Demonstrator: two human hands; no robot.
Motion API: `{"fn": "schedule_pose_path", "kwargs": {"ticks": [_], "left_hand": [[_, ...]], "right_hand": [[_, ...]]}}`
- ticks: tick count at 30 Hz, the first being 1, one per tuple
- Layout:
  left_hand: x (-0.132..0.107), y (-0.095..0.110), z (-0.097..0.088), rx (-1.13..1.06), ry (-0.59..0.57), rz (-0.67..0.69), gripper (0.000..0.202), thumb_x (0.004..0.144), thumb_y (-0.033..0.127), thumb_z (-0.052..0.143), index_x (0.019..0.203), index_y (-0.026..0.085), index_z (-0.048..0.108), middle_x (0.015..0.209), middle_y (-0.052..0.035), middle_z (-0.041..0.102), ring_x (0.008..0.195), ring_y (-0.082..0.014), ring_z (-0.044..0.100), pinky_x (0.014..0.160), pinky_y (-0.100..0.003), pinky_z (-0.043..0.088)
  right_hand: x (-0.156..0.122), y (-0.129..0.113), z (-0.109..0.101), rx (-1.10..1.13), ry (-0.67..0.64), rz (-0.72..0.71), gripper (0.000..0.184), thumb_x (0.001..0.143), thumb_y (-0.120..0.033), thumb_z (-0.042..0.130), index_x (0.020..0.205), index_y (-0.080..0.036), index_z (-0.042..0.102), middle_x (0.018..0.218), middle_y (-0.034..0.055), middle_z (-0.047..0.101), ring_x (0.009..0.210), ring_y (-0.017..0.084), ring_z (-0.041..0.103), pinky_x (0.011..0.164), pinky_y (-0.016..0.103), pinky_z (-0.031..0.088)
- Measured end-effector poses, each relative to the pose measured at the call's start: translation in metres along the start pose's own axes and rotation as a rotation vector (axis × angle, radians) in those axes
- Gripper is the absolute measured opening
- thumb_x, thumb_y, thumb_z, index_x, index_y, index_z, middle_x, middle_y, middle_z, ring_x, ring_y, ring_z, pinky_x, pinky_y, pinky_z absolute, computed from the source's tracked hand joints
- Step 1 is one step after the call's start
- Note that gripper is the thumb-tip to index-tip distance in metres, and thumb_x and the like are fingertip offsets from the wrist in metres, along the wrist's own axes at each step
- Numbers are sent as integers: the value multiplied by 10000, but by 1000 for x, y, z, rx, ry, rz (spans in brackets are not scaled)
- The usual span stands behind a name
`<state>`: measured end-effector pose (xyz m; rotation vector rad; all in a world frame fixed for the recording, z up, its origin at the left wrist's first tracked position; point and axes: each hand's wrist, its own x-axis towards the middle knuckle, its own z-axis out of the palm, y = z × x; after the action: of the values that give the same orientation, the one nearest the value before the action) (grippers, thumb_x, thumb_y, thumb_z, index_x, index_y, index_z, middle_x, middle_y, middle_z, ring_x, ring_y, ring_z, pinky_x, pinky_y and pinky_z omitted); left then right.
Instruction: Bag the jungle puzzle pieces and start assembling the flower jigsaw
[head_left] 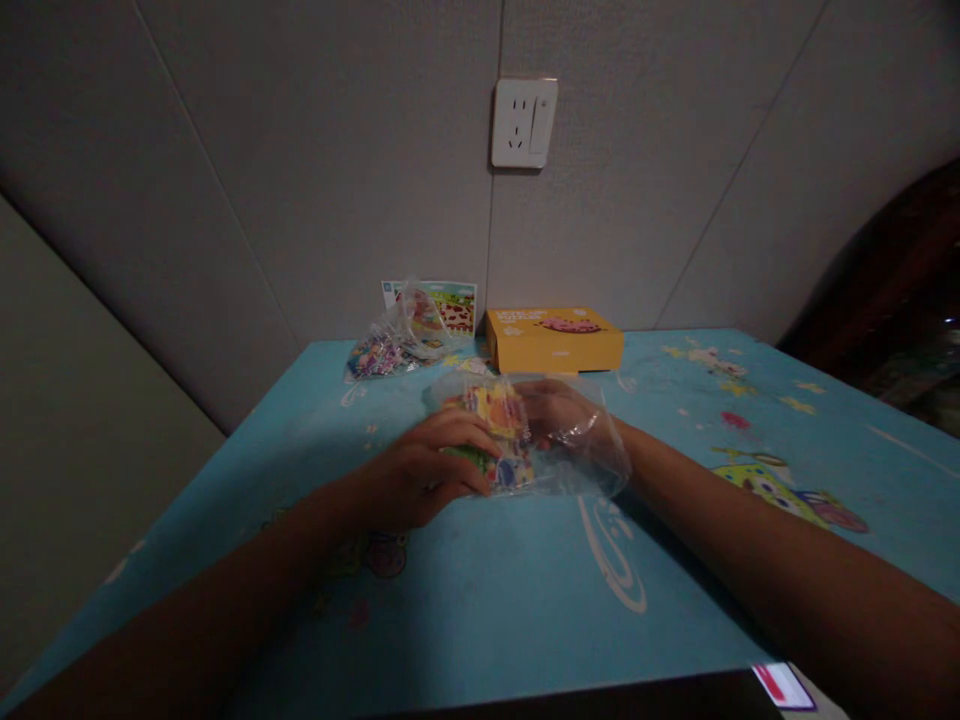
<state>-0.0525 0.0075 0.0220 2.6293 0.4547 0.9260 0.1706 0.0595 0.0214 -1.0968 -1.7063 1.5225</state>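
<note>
A clear plastic bag (pixel 592 450) with colourful printed puzzle pieces (pixel 496 415) inside lies just above the middle of the table. My left hand (pixel 431 465) grips the bag from outside on its left, fingers over the front and thumb underneath. My right hand (pixel 551 405) is inside the bag, having entered through its open right end. Its fingers are curled at the right edge of the pieces and show only partly through the shiny plastic.
Behind stands a yellow puzzle box (pixel 555 340). Left of it is another clear bag of small colourful pieces (pixel 379 352), in front of a picture card (pixel 457 305) leaning on the wall. The blue cartoon tablecloth (pixel 510 590) covers the table. A lit screen (pixel 784 687) shows at the near edge.
</note>
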Motion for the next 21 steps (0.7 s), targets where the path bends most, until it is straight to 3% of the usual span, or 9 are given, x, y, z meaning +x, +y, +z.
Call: {"fn": "schedule_pose_path", "kwargs": {"ticks": [2, 4, 6, 8, 10, 12, 17, 21], "left_hand": [[2, 3, -1, -35, 49, -20, 111, 876, 171, 549, 857, 207, 652, 993, -73, 701, 989, -192, 618, 972, -414, 455], [2, 0, -4, 13, 177, -106, 91, 878, 195, 544, 850, 190, 631, 884, -60, 691, 884, -179, 624, 894, -380, 485], [0, -9, -6, 150, 337, -280, 100, 878, 212, 531, 855, 179, 622, 853, -54, 672, 852, -179, 611, 843, -363, 493], [-3, -21, -6, 277, 432, -498, 128, 861, 246, 543, 924, 165, 620, 914, -67, 663, 881, -192, 604, 842, -369, 496], [-7, -31, -5, 314, 421, -658, 257, 850, 297, 554, 1050, 144, 605, 1013, -91, 651, 936, -212, 605, 869, -392, 499], [-10, -38, -2, 310, 371, -715, 385, 856, 339, 550, 1180, 133, 565, 1126, -116, 628, 1031, -237, 594, 923, -423, 486], [-13, -41, -1, 318, 220, -554, 520, 856, 369, 561, 1325, 158, 490, 1379, -137, 515, 1282, -270, 461, 1103, -482, 341], [-12, -40, -5, 277, 67, -453, 457, 880, 370, 543, 1287, 163, 541, 1345, -130, 551, 1252, -252, 491, 1087, -451, 361]], "right_hand": [[2, 3, -1, -23, 43, -13, 192, 718, -343, 635, 681, -157, 603, 488, -23, 514, 372, 70, 385, 355, 211, 240], [4, 5, -1, -49, 94, -20, 234, 712, -371, 669, 674, -147, 616, 463, -38, 479, 368, 58, 353, 357, 208, 216], [4, 6, -1, -58, 127, -14, 265, 703, -393, 692, 683, -133, 647, 460, -33, 482, 379, 62, 363, 370, 212, 245], [2, 4, 2, -23, 126, -23, 271, 694, -390, 712, 731, -123, 687, 509, -2, 551, 431, 92, 454, 415, 226, 347], [-1, 1, 5, 68, 97, -48, 279, 672, -361, 742, 824, -128, 712, 630, 35, 644, 554, 142, 574, 535, 265, 473], [-5, -3, 8, 176, 34, -101, 316, 669, -329, 757, 922, -146, 709, 761, 57, 696, 705, 188, 646, 678, 311, 533], [-6, -6, 10, 325, -130, -156, 306, 701, -281, 746, 979, -163, 694, 880, 78, 719, 888, 228, 679, 827, 344, 537], [1, -2, 2, 263, 0, -108, 231, 698, -269, 683, 904, -166, 699, 909, 99, 729, 853, 226, 690, 826, 367, 545]]}}
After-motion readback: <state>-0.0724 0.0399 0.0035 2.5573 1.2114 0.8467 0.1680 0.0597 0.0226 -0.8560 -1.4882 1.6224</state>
